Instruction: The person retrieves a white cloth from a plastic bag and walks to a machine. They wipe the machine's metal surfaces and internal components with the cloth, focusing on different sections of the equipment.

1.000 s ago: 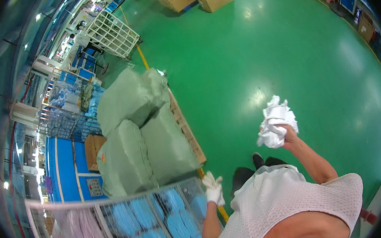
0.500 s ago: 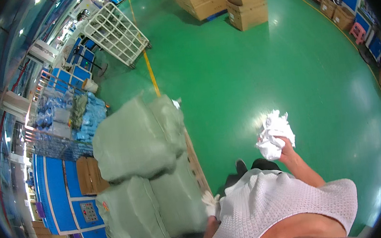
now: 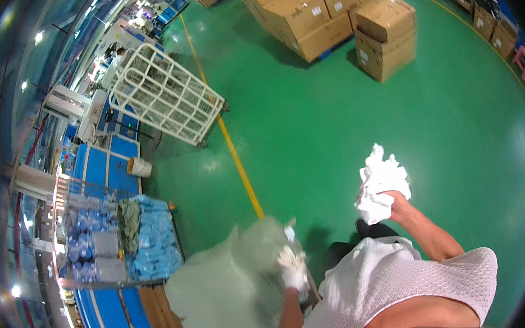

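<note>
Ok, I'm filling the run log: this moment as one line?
left hand: gloved, open, near green sack | right hand: bare, holding white bundle | ahead: trolley, boxes

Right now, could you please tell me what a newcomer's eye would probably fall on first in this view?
Probably the bright white cloth bundle in the bare right hand, right of centre against the green floor. Next might be the bulky pale green sack at lower left of centre, with the white-gloved left hand at its right side, and the white wheeled cage at upper left.
</note>
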Motion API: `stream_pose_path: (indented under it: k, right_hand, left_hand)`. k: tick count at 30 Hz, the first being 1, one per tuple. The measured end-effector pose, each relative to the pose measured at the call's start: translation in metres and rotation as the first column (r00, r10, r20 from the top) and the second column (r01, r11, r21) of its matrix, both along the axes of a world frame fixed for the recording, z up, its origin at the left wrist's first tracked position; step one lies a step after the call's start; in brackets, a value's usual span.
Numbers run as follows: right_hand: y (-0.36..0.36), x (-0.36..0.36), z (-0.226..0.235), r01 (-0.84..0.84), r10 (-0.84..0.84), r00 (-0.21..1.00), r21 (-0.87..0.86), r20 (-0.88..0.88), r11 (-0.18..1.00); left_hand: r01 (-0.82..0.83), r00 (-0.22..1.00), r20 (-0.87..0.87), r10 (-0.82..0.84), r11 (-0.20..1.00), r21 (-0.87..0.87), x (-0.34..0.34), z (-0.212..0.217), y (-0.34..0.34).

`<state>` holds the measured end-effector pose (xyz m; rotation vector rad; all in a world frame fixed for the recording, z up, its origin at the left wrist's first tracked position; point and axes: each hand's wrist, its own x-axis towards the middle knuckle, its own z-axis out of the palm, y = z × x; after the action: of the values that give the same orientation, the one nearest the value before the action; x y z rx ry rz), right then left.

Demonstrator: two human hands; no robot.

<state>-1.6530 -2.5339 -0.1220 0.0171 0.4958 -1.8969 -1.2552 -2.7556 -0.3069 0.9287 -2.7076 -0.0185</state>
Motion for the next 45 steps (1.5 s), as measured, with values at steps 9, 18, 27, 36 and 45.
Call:
stream_pose_path:
  k: [9,18,27,36,45]
  right_hand:
    - [-0.290,-0.241,0.011,-0.150,0.161,0.976,0.084,-0.147,0.985]
    - [-0.517,-0.402,0.024,0.003,0.001,0.999,0.107,-0.038,0.994]
    - [-0.812,-0.654,-0.044,-0.014,0.012,0.998,-0.020,-0.066,1.000]
    - [-1.122,-0.890,-0.051,-0.301,0.345,0.885,0.181,-0.313,0.936]
    - [-1.388,-1.028,-0.054,-0.006,0.074,0.986,0.409,-0.151,0.913]
  left_hand:
    - [-0.635,0.771,0.445,0.455,0.508,0.582,-0.181,-0.021,-0.153]
    - [-0.328,0.937,0.219,0.271,0.475,0.816,-0.463,-0.009,-0.584]
    - [-0.096,0.914,-0.220,0.341,0.710,0.698,-0.785,0.081,-0.831]
    - [-0.632,0.752,0.358,0.554,0.450,0.631,-0.845,0.026,-0.926]
    - [-0.488,0.836,0.202,0.510,0.522,0.700,-1.025,0.037,-1.255]
